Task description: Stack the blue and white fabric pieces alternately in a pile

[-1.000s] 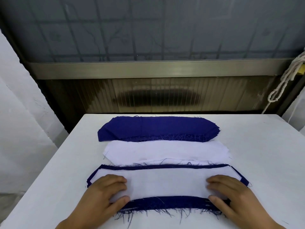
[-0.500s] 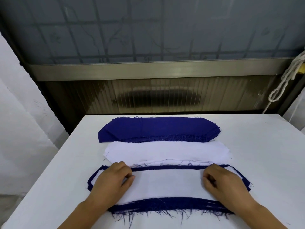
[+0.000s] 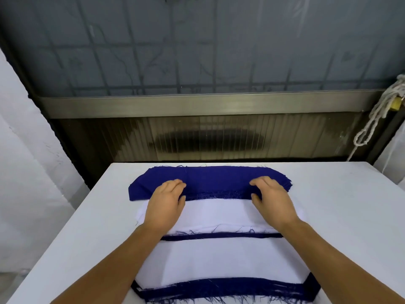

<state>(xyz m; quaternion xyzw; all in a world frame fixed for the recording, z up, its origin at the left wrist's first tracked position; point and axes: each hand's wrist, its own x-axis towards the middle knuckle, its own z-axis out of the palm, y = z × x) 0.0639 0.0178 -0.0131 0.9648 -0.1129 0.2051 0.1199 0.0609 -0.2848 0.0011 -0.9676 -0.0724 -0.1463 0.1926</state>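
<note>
A pile of blue fabric pieces (image 3: 217, 178) lies at the far side of the white table (image 3: 341, 216). Just in front of it is a pile of white pieces (image 3: 219, 213). Nearest me is the alternating stack (image 3: 219, 262), with a white piece on top and the frayed blue edge (image 3: 219, 289) of the piece beneath showing. My left hand (image 3: 166, 200) and right hand (image 3: 271, 198) reach over the white pile. Their fingers lie on the blue pile, and their thumbs are at its near frayed edge, pinching it.
A dark panel and a metal sill (image 3: 197, 104) run behind the table's far edge. A white rope (image 3: 377, 119) hangs at the right. White walls stand to the left and right of the table.
Both hands have left the near stack and moved forward over the white pile to the blue pile. The camera has tilted down and come closer.
</note>
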